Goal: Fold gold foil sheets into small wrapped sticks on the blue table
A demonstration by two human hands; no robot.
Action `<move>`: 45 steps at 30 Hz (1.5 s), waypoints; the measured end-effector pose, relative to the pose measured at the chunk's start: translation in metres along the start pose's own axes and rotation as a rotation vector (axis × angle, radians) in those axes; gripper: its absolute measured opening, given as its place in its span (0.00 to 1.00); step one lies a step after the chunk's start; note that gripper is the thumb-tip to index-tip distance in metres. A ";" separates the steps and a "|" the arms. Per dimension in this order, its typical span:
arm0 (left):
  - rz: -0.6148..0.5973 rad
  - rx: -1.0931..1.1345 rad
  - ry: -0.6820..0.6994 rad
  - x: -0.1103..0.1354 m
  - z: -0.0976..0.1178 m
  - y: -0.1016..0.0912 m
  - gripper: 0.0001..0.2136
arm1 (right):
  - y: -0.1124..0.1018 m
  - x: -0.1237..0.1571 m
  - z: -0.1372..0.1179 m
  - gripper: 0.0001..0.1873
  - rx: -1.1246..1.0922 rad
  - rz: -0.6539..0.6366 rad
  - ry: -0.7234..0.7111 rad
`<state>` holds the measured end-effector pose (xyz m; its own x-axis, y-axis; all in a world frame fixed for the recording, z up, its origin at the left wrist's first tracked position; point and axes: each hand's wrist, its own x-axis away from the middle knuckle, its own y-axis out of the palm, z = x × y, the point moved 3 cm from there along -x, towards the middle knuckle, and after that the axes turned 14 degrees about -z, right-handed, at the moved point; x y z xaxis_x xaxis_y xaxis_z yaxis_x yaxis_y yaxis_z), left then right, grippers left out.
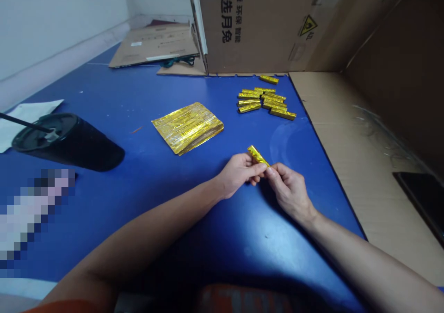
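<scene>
My left hand (239,172) and my right hand (287,188) meet over the blue table (173,188), both pinching one small rolled gold foil piece (255,154) that sticks up and away between the fingertips. A flat stack of gold foil sheets (187,126) lies to the left beyond my hands. Several finished gold foil rolls (265,101) lie in a cluster farther back, near a cardboard box.
A large cardboard box (263,21) stands at the back, with flattened cardboard (350,156) along the right side. A black lidded cup with a straw (65,139) lies at the left beside white paper (24,116). More flat cardboard (156,45) sits at the back left.
</scene>
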<state>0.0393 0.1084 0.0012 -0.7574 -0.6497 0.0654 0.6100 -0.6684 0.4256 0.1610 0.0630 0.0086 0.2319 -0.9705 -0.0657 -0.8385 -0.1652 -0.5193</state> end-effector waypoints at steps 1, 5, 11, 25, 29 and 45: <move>0.014 -0.004 -0.006 0.000 -0.001 0.001 0.10 | 0.001 -0.001 0.000 0.16 -0.010 -0.015 0.001; 0.085 0.016 0.025 0.002 0.000 0.001 0.09 | 0.003 -0.002 -0.002 0.16 0.020 -0.085 -0.014; 0.128 0.015 0.033 0.001 0.005 -0.008 0.08 | 0.002 -0.001 -0.003 0.16 0.053 -0.091 -0.029; 0.293 -0.043 0.137 0.003 0.019 -0.029 0.10 | 0.005 0.002 -0.001 0.19 0.102 -0.161 0.025; 0.295 -0.064 0.134 0.002 0.018 -0.029 0.10 | 0.006 0.003 0.001 0.19 0.077 -0.176 0.048; 0.038 0.031 0.037 0.002 0.004 -0.001 0.11 | 0.003 0.000 -0.001 0.18 -0.152 -0.148 0.004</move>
<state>0.0361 0.1096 0.0047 -0.7240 -0.6881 0.0489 0.6305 -0.6314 0.4515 0.1579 0.0619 0.0076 0.3560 -0.9345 0.0053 -0.8604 -0.3300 -0.3883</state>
